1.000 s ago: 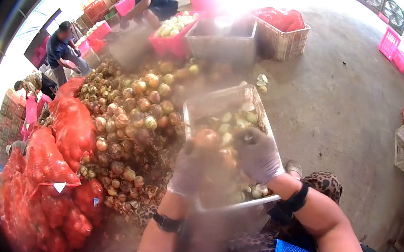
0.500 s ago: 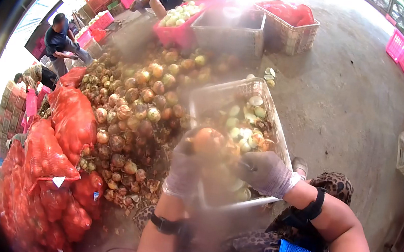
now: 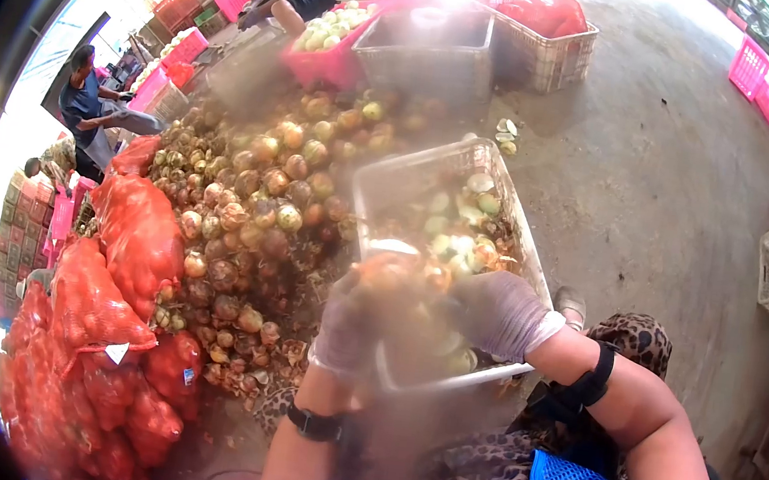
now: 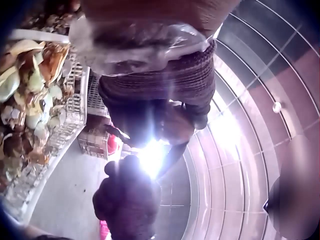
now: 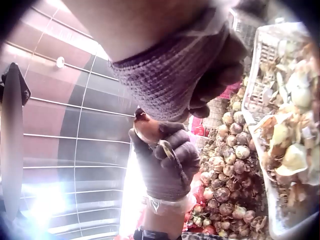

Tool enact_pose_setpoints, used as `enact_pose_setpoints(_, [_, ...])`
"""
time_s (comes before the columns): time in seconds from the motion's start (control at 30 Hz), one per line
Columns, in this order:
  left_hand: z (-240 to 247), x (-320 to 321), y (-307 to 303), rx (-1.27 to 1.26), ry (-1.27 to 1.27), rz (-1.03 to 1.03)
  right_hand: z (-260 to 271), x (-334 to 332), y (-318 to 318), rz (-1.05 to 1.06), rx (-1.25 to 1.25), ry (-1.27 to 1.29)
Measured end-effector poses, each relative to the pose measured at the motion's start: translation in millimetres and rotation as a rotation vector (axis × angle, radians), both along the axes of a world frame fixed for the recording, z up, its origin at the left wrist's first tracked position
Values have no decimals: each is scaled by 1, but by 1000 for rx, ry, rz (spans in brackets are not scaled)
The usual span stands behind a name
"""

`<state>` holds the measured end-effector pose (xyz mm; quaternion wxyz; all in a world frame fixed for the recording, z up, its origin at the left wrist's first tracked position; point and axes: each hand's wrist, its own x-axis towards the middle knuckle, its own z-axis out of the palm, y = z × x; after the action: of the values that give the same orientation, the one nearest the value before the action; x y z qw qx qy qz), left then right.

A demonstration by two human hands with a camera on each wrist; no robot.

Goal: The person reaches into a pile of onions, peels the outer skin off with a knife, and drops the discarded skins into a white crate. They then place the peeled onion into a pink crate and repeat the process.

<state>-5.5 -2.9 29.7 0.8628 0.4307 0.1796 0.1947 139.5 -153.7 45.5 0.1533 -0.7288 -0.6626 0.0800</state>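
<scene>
My gloved left hand point(image 3: 342, 321) holds an onion point(image 3: 391, 267) over the near left part of a white crate. Its fingers curl round the brown-skinned onion point(image 5: 148, 128) in the right wrist view, and a thin curved strip point(image 5: 172, 156) lies against them. My gloved right hand point(image 3: 501, 317) is close beside the onion, over the crate's near right side, with its fingers bent. I cannot tell what is in its grasp. The white crate point(image 3: 524, 246) contains pale peeled onions point(image 3: 459, 249) and loose skins point(image 4: 37, 100). Haze blurs the space between the hands.
A large heap of unpeeled onions point(image 3: 257, 197) lies left of the crate. Red mesh sacks point(image 3: 114, 323) are piled farther left. Beyond the heap stand a pink crate point(image 3: 333, 65), a grey crate point(image 3: 424, 60) and a beige crate point(image 3: 552, 60). Two people work at the back left.
My right hand has drawn slightly back toward me and stays beside the onion. The left hand keeps its hold, and a pale patch now shows above the onion. A person at the back has lowered down.
</scene>
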Motion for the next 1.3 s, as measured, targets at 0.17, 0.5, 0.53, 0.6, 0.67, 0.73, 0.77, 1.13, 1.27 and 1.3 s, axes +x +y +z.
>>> enact_pose_setpoints(0.17, [11, 6, -8, 445, 91, 116, -6, 3, -2, 371, 152, -57])
enact_pose_setpoints(0.5, [-7, 5, -8, 312, 175, -47, -12, -5, 4, -268, 352, 814])
enact_pose_setpoints(0.53, [-10, 4, -10, 345, 188, -74, -10, -3, 7, -352, 303, 926])
enact_pose_setpoints(0.6, [-10, 4, -13, 237, 188, -155, -24, 2, 9, -357, 370, 871])
enact_pose_setpoints(0.67, [-13, 2, -11, 112, 157, -220, -20, 3, 14, -375, 371, 914])
enact_pose_setpoints(0.73, [-13, 0, -6, 148, 146, -238, -8, 6, 9, -502, 281, 1408])
enact_pose_setpoints(0.77, [-12, 2, -5, 232, 155, -212, -6, 7, 9, -497, 273, 1248])
enact_pose_setpoints(1.13, [-21, -5, 3, 491, 43, 20, -35, 53, 27, -860, 194, 1110])
enact_pose_setpoints(1.27, [-17, -6, 3, 348, -32, 51, -11, 16, 16, -679, 1, 1338])
enact_pose_setpoints(1.3, [-14, -3, 0, 349, -34, 51, -19, 4, 11, -518, 21, 1284])
